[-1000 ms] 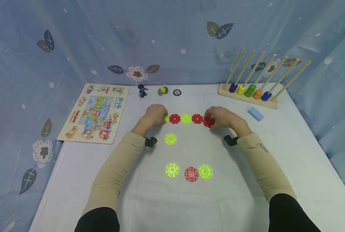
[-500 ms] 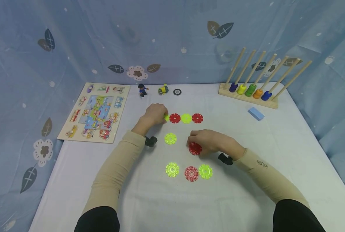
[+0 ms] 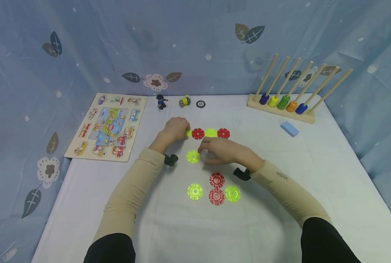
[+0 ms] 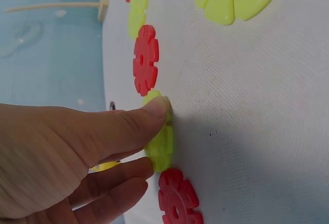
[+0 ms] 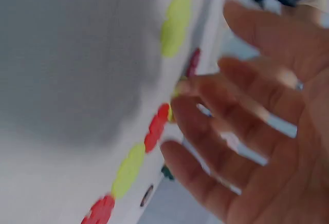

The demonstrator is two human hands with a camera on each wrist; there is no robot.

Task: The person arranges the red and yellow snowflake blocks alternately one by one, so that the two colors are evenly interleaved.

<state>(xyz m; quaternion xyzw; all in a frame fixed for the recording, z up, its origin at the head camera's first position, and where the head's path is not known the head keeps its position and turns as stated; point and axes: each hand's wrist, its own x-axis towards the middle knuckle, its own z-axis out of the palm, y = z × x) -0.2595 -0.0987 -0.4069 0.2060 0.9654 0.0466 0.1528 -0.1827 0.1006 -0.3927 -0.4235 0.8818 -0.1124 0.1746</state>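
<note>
My left hand [image 3: 175,129] pinches a yellow-green notched disc [image 4: 161,144] at the left of a row of discs, thumb on its near edge, other fingers at its far side. The row continues with a red disc [image 3: 198,133], a yellow-green disc [image 3: 210,132] and another red disc [image 3: 223,133]. My right hand [image 3: 226,150] hovers with loosely spread fingers and holds nothing, just right of a single yellow-green disc [image 3: 192,156]. Closer to me lie a dark red disc [image 3: 217,179], a paler red disc [image 3: 217,197] right below it, and yellow-green discs [image 3: 233,194] [image 3: 195,191] to either side.
A wooden picture puzzle [image 3: 106,128] lies at the left. Along the back are a toy figure [image 3: 161,102], a small yellow-green toy [image 3: 184,101] and a black ring [image 3: 200,104]. A peg stand with coloured beads [image 3: 280,107] and a blue block [image 3: 290,129] are at right.
My right hand has carried a red disc from the row's right end toward me, let it go above the paler red disc, then moved up and left. The left hand has stayed put.
</note>
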